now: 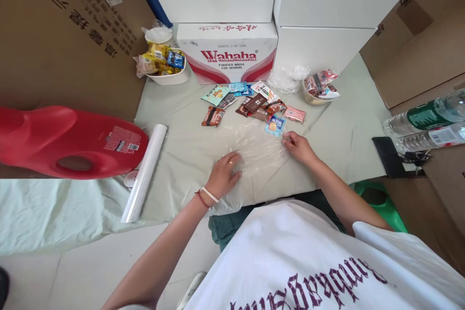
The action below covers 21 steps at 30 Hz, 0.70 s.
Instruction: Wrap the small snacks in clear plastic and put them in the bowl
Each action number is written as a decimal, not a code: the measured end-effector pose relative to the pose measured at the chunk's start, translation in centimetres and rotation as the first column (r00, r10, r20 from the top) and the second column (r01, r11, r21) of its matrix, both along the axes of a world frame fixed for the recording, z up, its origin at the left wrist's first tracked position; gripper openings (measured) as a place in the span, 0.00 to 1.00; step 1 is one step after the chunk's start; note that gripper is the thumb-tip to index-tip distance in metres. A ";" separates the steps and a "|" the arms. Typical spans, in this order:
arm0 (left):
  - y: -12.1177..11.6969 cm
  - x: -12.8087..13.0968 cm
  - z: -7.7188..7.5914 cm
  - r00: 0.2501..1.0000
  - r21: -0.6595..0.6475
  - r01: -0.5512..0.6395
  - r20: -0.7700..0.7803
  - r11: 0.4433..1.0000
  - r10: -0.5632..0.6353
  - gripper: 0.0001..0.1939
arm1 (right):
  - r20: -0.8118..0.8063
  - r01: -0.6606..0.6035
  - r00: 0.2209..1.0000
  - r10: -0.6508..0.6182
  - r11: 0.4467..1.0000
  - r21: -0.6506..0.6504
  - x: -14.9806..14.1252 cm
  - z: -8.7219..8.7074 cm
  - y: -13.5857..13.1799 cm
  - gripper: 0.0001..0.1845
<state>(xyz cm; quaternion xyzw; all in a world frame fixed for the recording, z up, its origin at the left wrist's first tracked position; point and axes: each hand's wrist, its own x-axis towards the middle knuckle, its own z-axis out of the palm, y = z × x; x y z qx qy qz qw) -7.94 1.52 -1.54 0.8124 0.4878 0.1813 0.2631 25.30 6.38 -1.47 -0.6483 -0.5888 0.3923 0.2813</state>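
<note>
A thin, clear, wrinkled plastic sheet (258, 152) lies flat on the cloth-covered table in front of me; I cannot tell whether it is a bag. My left hand (224, 173) rests at its left edge, fingers stretched out and thumb apart. At the right edge, the fingertips of my right hand (301, 148) are pinched together on the plastic. Just beyond it lies a blue snack packet (275, 126), close to my right hand. Behind are a brown-wrapped snack (212, 116), a pink packet (294, 114), dark brown packets (255, 102) and a pale green packet (216, 95).
A tub of wrapped snacks (169, 77) stands back left, a bowl of packets (319, 99) back right beside crumpled plastic (286, 81). A Wahaha carton (228, 53) borders the back. Left are a white roll (145, 174) and red jug (90, 131); right, bottles (428, 116) and a phone (388, 157).
</note>
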 end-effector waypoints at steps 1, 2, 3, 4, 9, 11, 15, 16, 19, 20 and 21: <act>-0.7 -0.6 -0.5 1.000 0.004 -0.011 0.026 1.000 0.011 0.26 | 0.052 0.005 0.999 -0.005 1.000 0.005 0.6 0.3 0.0 0.13; -1.5 -1.0 -0.8 0.999 0.006 -0.019 0.045 1.000 0.019 0.30 | 0.112 0.014 0.994 -0.017 0.999 0.030 0.9 0.7 0.1 0.14; -2.1 -1.2 -1.0 0.998 0.007 -0.023 0.053 1.000 0.023 0.32 | 0.170 0.017 0.985 -0.030 0.997 0.078 1.0 1.3 0.0 0.15; -2.5 -1.1 -1.0 0.998 0.009 -0.025 0.052 1.000 0.025 0.34 | 0.222 0.007 0.974 -0.041 0.989 0.150 0.8 2.1 0.0 0.16; -2.6 0.7 -0.4 1.000 0.019 -0.017 0.004 1.000 0.017 0.38 | 0.356 -0.463 0.872 0.336 0.801 0.378 -3.0 5.8 -0.9 0.21; -2.2 1.2 -0.2 0.999 0.010 -0.016 -0.049 1.000 0.017 0.42 | 0.376 -0.686 0.721 0.582 0.678 0.266 -3.8 5.7 -1.5 0.30; -2.2 0.7 -0.4 0.986 0.011 -0.020 -0.165 1.000 0.022 0.44 | 0.336 -0.747 0.642 0.690 0.661 0.070 -1.1 3.2 -3.7 0.28; -2.4 0.4 -0.5 0.983 0.015 -0.027 -0.183 1.000 0.029 0.43 | 0.313 -0.732 0.663 0.680 0.677 0.078 0.4 2.6 -4.4 0.23; -3.2 -0.1 -0.9 0.975 0.028 -0.048 -0.215 0.998 0.053 0.42 | 0.212 -0.659 0.749 0.628 0.740 0.135 4.9 1.8 -6.0 0.16; -3.4 0.0 -1.0 0.972 0.031 -0.052 -0.228 0.998 0.058 0.42 | 0.190 -0.613 0.787 0.586 0.776 0.149 5.9 2.0 -6.2 0.16; -3.6 0.2 -1.0 0.968 0.032 -0.054 -0.243 0.998 0.060 0.43 | 0.183 -0.563 0.824 0.536 0.810 0.163 6.4 2.4 -6.2 0.16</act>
